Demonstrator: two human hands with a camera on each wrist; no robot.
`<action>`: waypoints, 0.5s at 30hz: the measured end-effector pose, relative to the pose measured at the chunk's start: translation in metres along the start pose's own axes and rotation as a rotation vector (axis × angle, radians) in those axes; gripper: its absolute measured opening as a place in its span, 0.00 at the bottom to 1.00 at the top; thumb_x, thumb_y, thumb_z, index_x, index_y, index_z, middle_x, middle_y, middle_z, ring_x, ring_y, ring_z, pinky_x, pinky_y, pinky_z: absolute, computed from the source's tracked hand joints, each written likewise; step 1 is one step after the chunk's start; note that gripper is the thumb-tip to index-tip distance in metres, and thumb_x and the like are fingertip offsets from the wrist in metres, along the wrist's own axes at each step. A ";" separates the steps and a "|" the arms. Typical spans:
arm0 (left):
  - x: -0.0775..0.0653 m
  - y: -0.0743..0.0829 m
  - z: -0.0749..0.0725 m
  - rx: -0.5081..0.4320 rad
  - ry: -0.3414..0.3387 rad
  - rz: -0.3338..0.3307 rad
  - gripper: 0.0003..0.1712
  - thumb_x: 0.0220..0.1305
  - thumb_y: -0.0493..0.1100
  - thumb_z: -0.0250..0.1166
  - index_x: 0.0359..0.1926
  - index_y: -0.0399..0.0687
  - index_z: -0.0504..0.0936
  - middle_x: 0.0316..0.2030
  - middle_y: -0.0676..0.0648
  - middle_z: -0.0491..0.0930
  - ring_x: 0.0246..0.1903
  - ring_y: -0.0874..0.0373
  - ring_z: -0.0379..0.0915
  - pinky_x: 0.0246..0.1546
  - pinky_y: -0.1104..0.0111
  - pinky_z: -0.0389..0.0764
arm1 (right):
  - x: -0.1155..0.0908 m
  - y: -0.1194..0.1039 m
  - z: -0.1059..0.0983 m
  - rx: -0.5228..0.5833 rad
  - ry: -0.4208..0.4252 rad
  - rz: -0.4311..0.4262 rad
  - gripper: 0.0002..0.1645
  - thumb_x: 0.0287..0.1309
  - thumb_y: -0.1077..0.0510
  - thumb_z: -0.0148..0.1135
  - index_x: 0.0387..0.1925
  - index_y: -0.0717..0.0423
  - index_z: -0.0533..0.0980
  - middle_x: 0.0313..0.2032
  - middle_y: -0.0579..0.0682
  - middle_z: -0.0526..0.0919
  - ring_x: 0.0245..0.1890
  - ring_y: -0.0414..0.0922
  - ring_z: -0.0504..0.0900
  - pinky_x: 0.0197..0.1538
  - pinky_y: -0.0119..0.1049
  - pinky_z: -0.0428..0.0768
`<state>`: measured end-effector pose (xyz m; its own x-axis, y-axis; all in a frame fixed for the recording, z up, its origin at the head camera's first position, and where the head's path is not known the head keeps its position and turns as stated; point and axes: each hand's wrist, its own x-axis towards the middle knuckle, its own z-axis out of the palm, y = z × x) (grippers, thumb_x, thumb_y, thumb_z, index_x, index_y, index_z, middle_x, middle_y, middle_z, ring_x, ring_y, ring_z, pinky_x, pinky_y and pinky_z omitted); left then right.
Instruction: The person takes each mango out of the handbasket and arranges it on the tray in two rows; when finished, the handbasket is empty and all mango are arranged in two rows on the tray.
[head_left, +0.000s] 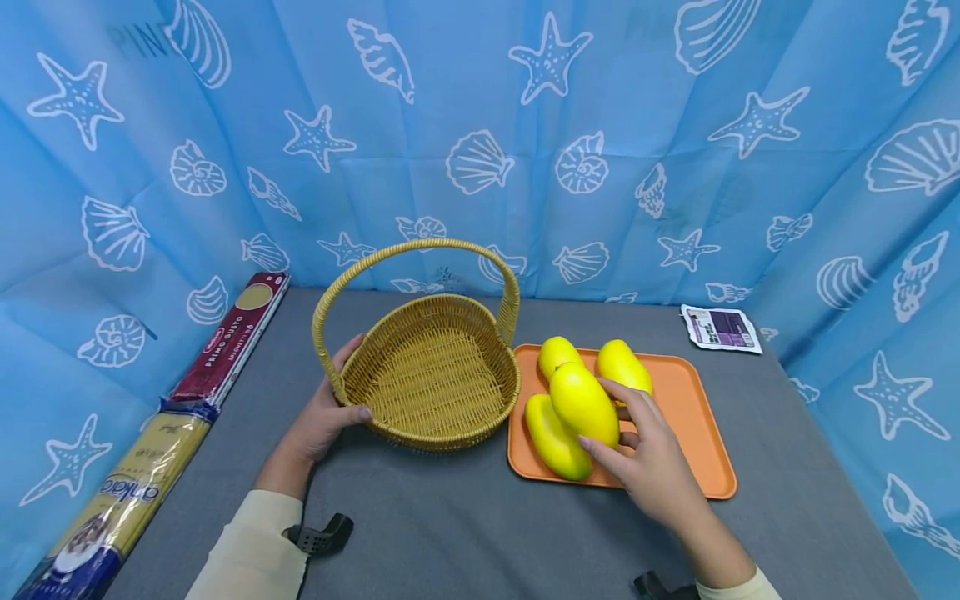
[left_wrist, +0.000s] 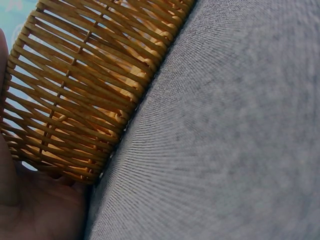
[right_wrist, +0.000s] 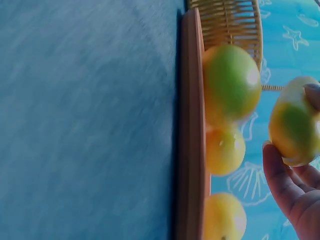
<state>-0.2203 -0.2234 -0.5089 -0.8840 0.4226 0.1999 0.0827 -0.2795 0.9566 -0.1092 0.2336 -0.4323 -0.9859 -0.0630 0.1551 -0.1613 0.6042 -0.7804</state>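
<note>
My right hand (head_left: 654, 457) grips a yellow mango (head_left: 583, 402) between thumb and fingers. In the right wrist view this held mango (right_wrist: 295, 125) is up off the orange tray, apart from the other fruit. On the tray (head_left: 693, 417) lie three more mangoes: one at the front left (head_left: 549, 440), one behind it (head_left: 557, 352) and one toward the back (head_left: 622, 363). My left hand (head_left: 326, 425) holds the left side of a woven wicker basket (head_left: 431, 383), thumb at the front rim. No fruit lies inside the basket, and its tall handle (head_left: 416, 245) arches over it.
At the left edge lie a red spaghetti packet (head_left: 236, 337) and a yellow-and-blue pasta packet (head_left: 123, 500). A small white-and-purple packet (head_left: 722, 328) sits at the back right. A blue shell-print curtain (head_left: 540, 192) hangs behind the grey tabletop (head_left: 450, 533).
</note>
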 end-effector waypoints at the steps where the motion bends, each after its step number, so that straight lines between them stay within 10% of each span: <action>1: 0.000 0.000 0.000 -0.001 -0.002 0.000 0.66 0.67 0.30 0.76 0.90 0.54 0.41 0.84 0.31 0.46 0.78 0.34 0.54 0.69 0.61 0.70 | -0.001 0.002 -0.002 -0.002 0.003 0.013 0.46 0.69 0.55 0.78 0.80 0.54 0.65 0.68 0.58 0.70 0.61 0.56 0.76 0.53 0.49 0.85; 9: 0.001 -0.002 -0.002 -0.008 -0.008 0.006 0.66 0.68 0.32 0.77 0.90 0.52 0.39 0.85 0.32 0.46 0.79 0.35 0.52 0.71 0.61 0.68 | -0.007 0.022 -0.014 0.031 0.005 0.096 0.48 0.70 0.52 0.77 0.82 0.57 0.63 0.70 0.63 0.68 0.62 0.60 0.75 0.52 0.38 0.84; 15: 0.000 -0.002 -0.002 -0.010 -0.008 0.004 0.67 0.67 0.35 0.79 0.90 0.53 0.39 0.85 0.32 0.46 0.79 0.35 0.52 0.70 0.61 0.69 | -0.010 0.035 -0.019 -0.008 -0.023 0.150 0.48 0.70 0.50 0.77 0.81 0.59 0.63 0.71 0.64 0.67 0.62 0.61 0.74 0.56 0.52 0.83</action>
<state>-0.2214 -0.2244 -0.5107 -0.8799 0.4283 0.2059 0.0822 -0.2896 0.9536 -0.1038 0.2705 -0.4498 -0.9997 0.0108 0.0231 -0.0116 0.6143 -0.7890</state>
